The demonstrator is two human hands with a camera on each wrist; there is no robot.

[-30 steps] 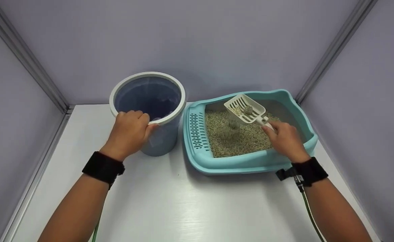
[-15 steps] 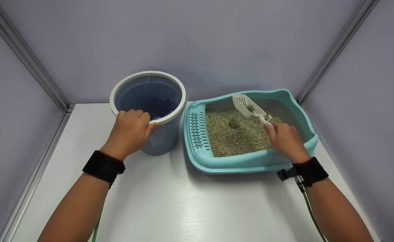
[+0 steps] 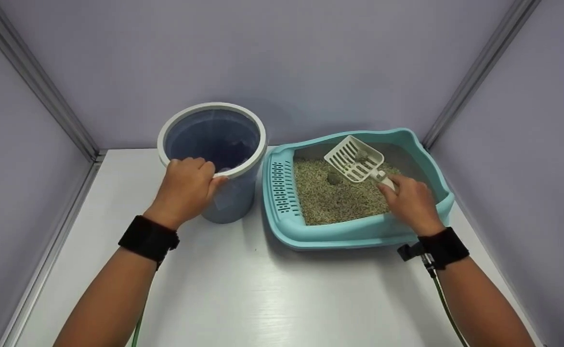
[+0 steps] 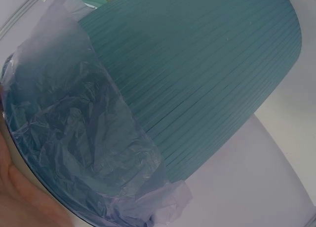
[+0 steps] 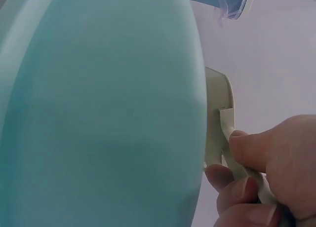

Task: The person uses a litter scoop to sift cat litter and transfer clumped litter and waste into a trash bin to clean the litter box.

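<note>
My left hand (image 3: 185, 190) grips the white rim of a blue trash can (image 3: 231, 202). In the left wrist view a thin clear plastic bag (image 4: 84, 133) hangs folded over the can's ribbed outer wall. With my right hand (image 3: 411, 200) I hold a white slotted litter scoop (image 3: 351, 161) by its handle, thumb along the top. The scoop is above the litter (image 3: 349, 205), and a small clump (image 3: 360, 156) sits in it. Another dark clump (image 3: 333, 178) lies on the litter just left of the scoop. In the right wrist view, the litter box wall hides part of the scoop (image 5: 219, 96).
A turquoise litter box (image 3: 330, 236) stands on the white table (image 3: 262, 299), right of the trash can. Its left ledge (image 3: 284, 188) is perforated. Pale panels enclose the table at the back and both sides. A green cable (image 3: 445, 303) trails from the right wrist strap.
The scoop has tilted to the side and back, with its slotted face showing again. Loose litter that lay in it is gone, leaving the clump. My left hand has stayed on the rim.
</note>
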